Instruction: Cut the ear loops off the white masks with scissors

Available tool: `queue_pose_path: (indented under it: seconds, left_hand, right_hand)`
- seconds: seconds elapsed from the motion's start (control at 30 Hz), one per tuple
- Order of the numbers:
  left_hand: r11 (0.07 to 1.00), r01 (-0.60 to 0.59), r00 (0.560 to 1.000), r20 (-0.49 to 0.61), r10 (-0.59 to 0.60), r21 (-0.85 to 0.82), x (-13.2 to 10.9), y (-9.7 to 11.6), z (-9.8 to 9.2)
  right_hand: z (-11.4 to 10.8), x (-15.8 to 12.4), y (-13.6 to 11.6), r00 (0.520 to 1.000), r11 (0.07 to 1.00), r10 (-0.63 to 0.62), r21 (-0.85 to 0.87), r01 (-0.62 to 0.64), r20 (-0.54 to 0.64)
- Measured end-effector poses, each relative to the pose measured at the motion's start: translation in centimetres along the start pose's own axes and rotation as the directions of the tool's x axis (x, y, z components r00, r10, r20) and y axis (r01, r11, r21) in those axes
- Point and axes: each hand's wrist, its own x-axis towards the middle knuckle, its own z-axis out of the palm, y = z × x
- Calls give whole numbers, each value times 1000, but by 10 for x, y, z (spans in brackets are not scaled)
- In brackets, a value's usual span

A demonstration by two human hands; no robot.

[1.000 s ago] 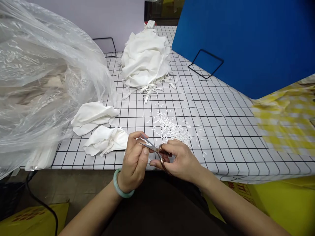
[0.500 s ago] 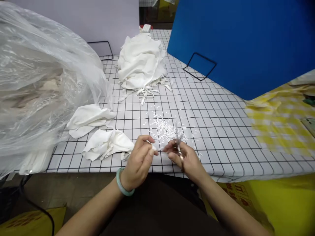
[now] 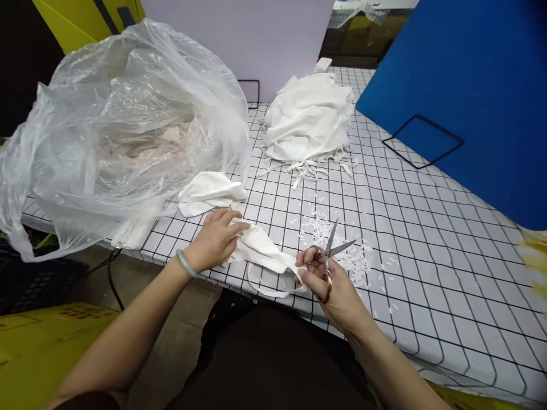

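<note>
My left hand, with a pale green bangle at the wrist, has its fingers curled over the left end of a white cloth piece. From this piece a narrow white strap loops down at the table's front edge. Metal scissors sit in my right hand, their blades apart and pointing away from me. That hand's thumb and fingers also pinch the right end of the cloth. Small white snippets lie scattered just beyond the scissors. A second white cloth piece rests behind my left hand.
A large clear plastic bag with pale cloth inside fills the left. At the back stands a heap of white cloth with straps hanging out. A blue panel and a lilac panel stand on the checked tablecloth.
The view has swung left. My left hand has moved left onto the nearer cloth piece, which now stretches across to my right hand. The scissors' blades now show apart.
</note>
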Motion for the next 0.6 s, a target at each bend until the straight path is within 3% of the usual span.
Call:
queue_pose_path:
  seconds: [0.07,0.17,0.23,0.27,0.3,0.37,0.43,0.5,0.6]
  left_hand:
    - [997,-51,998,45,54,-55,10,-12,-13]
    - [963,5,990,-135,-43,-268,20,-19,-40]
    - [858,52,947,-249,-205,-511,19,-22,-57]
    - [773,66,924,-253,-286,-632,18,-23,-62]
    - [681,76,911,-228,-345,-728,16,-25,-66]
    - [564,114,924,-122,-363,-818,12,-28,-66]
    - [606,190,953,-3,-303,-773,8,-31,-61]
    - [760,240,962,46,-268,-604,4,-34,-53]
    - [920,185,973,-64,-220,-346,-7,-35,-45]
  right_hand:
    - [1,3,-2,997,987,-69,-143,66,-17]
    - [2,6,-6,989,953,-135,-280,115,-54]
    - [1,6,-8,989,953,-138,-281,116,-59]
    - [-1,6,-9,991,958,-126,-266,110,-45]
    - [-3,6,-9,993,965,-113,-243,103,-27]
    - [-7,6,-8,996,979,-93,-182,90,-7]
    - [-12,5,-5,996,987,-83,-141,80,-18]
    - [-15,4,-2,996,987,-84,-141,77,-44]
    - [-18,1,4,993,981,-94,-179,79,-75]
